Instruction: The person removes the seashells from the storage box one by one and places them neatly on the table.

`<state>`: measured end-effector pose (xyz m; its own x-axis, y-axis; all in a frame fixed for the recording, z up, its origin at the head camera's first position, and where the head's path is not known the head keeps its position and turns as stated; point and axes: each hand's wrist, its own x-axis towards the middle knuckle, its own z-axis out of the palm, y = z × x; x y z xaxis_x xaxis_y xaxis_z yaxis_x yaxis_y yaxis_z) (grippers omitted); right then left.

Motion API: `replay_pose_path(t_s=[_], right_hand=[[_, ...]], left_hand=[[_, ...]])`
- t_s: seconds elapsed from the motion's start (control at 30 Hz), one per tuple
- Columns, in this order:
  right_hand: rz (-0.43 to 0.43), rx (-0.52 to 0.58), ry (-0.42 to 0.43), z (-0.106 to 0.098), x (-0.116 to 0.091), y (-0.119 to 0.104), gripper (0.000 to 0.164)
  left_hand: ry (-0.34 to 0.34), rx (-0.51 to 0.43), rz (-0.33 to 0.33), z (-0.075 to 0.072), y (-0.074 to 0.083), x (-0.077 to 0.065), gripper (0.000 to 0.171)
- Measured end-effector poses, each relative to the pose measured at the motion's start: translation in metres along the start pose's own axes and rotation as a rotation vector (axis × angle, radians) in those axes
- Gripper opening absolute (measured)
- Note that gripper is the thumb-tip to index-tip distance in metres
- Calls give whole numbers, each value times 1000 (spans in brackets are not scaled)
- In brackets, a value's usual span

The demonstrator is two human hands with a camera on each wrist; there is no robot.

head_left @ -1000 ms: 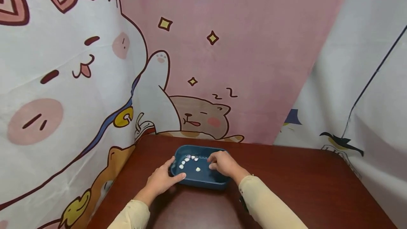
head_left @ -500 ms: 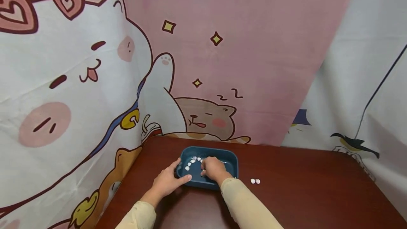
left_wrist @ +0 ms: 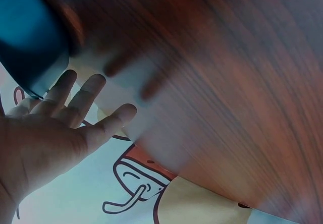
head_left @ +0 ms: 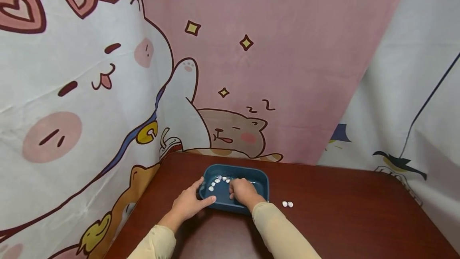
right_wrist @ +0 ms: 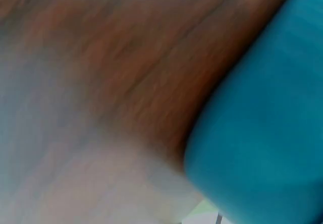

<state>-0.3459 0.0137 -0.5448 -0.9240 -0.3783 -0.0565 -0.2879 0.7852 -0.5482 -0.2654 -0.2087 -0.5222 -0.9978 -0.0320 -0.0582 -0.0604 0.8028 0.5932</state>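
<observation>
White stones (head_left: 217, 180), lying left and far in the blue tub (head_left: 227, 206), look light and hard, best pinched by their sides; the left hand (head_left: 187, 203) touches the tub straight-fingered, while whatever the right hand (head_left: 244, 191) holds is hidden.

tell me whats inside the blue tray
Small pale pieces lie in a curved row toward the left side of the blue tray. The right hand is inside too; anything beneath it is covered.

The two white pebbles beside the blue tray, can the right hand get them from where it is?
Probably yes, with one small move. The right hand is inside the tray, so its side is in the way. Lifted out, it should have free access: nothing covers the pebbles.
</observation>
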Motion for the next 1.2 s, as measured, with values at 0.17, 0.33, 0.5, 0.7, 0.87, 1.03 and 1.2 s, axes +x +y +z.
replay_pose_path(t_s=[0.17,0.33,0.5,0.7,0.87,1.03,1.2], right_hand=[[-78,-123,-37,-5,-4,4,21],[-117,-164,-67,-12,-11,8,21],[-142,-171,-92,-19,-19,12,22],[-215,-211,-96,-31,-26,17,26],[-245,-276,-108,-34,-29,20,22],[-193,-262,-120,-34,-29,21,17],[-119,-226,-111,-35,-28,22,15]], left_hand=[[-6,-12,-2,2,-2,1,99],[-2,-12,7,2,-1,0,98],[2,-9,14,2,0,-1,98],[3,-5,0,1,-1,-1,99],[4,-4,-11,0,-3,-2,99],[-4,-12,-8,1,-1,-2,99],[-3,-15,-3,2,0,-1,99]])
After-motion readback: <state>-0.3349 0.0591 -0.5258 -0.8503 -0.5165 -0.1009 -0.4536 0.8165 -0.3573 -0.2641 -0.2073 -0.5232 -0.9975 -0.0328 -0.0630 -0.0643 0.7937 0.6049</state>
